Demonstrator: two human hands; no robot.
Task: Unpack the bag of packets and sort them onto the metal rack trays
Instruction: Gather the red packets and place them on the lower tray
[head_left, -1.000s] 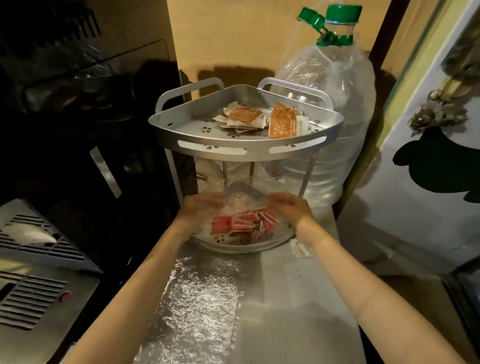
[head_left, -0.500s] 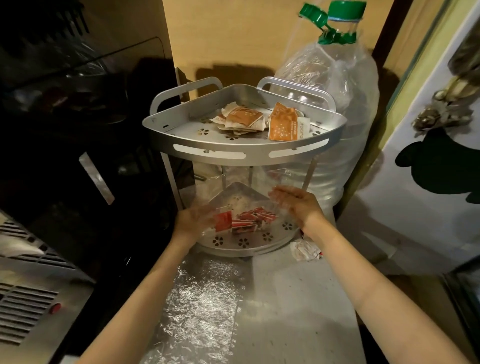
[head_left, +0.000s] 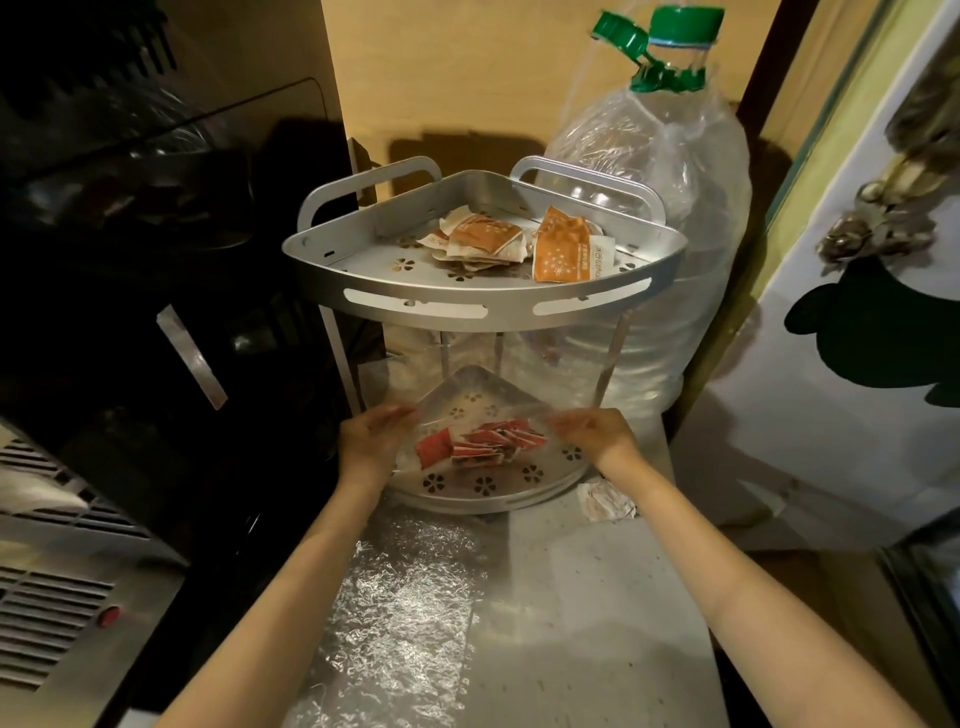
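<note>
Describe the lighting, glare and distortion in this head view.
Head view: warm, dim light; the left side is nearly black; glare on the foil and upper tray rim; the rack's shadow falls on the wall behind; wide-angle bending at the edges.

Matt brushed-metal corner rack (head_left: 488, 306); clear glossy plastic bag (head_left: 467, 410); crinkled shiny foil (head_left: 400, 613) on speckled surface (head_left: 597, 623).

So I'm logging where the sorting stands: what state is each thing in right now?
Left hand: pinching the clear bag's left edge.
Right hand: pinching its right edge.
Clear bag: stretched between both hands over the lower tray.
Red packets: piled at the lower tray, seemingly inside the bag.
Orange packets: lying on the upper tray.
Lower tray: partly bare.
Water bottle: upright, capped.
</note>
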